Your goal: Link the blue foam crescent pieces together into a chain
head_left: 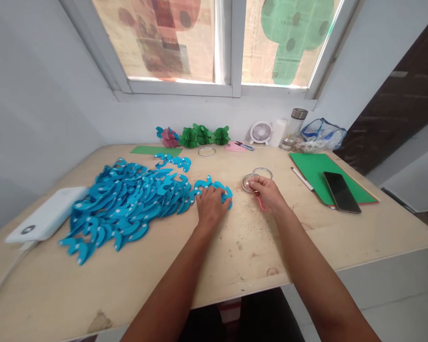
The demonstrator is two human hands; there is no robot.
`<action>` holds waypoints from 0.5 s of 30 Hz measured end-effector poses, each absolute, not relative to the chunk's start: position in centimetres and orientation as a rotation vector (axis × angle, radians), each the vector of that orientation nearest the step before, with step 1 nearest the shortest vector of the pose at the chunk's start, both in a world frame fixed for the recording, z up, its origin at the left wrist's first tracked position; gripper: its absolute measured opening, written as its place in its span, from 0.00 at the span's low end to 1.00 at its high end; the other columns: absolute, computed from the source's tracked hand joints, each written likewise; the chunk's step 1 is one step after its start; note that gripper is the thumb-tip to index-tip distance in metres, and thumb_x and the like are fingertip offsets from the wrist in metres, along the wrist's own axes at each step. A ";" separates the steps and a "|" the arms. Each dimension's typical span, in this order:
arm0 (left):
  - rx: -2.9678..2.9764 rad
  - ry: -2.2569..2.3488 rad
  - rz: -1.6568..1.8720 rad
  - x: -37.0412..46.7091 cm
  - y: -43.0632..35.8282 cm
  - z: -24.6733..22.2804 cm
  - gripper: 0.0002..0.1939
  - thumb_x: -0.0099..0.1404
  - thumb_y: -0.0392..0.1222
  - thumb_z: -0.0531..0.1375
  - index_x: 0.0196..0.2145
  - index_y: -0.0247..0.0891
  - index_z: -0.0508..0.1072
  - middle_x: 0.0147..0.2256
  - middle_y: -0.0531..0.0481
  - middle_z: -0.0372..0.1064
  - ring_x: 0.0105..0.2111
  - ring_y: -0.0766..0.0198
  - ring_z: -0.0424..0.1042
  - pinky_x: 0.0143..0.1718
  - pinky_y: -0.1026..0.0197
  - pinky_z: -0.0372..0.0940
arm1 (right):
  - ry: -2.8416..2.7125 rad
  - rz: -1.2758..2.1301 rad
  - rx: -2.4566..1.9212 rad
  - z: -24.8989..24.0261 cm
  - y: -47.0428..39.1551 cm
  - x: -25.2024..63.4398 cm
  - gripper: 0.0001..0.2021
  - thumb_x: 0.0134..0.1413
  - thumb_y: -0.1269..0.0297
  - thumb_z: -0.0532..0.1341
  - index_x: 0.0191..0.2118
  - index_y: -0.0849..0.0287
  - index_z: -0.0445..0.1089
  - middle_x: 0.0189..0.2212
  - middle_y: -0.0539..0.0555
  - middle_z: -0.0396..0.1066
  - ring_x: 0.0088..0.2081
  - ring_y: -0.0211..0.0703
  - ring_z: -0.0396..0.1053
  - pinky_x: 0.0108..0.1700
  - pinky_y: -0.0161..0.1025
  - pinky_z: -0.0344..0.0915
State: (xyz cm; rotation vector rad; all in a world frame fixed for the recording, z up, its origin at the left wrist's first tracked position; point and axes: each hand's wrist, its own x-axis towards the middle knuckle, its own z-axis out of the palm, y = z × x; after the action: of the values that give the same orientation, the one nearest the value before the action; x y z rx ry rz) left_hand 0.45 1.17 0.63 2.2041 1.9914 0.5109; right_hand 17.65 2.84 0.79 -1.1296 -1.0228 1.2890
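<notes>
Drag from left hand point(211, 205) may scatter blue pieces point(228, 192); its grip is indeterminate. Right hand point(268, 191) pinches silvery ring point(244, 185); slackening may drop it.

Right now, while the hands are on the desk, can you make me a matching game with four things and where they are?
Things:
1. Left hand
2. Right hand
3. Phone
4. Fan

Places:
A. On the green sheet
B. At a silver ring
C. Below the window
D. On blue pieces

Right pairs: 1-D, 2-B, 3-A, 4-C
</notes>
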 end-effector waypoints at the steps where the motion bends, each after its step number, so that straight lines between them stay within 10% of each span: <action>1: 2.204 1.993 0.497 0.5 1.1 0.6 0.11 0.57 0.46 0.55 0.35 0.41 0.73 0.40 0.43 0.69 0.46 0.48 0.62 0.44 0.51 0.55 | -1.024 1.284 -1.133 0.9 2.8 17.6 0.07 0.35 0.65 0.65 0.25 0.60 0.69 0.20 0.48 0.68 0.22 0.32 0.59 0.23 0.32 0.50; 15: 2.159 2.003 0.575 0.9 0.8 0.4 0.06 0.56 0.42 0.56 0.31 0.41 0.72 0.41 0.42 0.67 0.48 0.46 0.60 0.46 0.47 0.53 | -1.102 1.252 -1.188 1.2 2.4 17.2 0.06 0.37 0.65 0.62 0.26 0.60 0.68 0.22 0.48 0.68 0.23 0.33 0.60 0.24 0.32 0.51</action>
State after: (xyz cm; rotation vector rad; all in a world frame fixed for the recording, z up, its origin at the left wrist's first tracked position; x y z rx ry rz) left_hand 0.93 0.81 0.41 2.1594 2.0025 0.5750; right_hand 17.20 2.43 1.18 -1.1885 -1.1024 1.2517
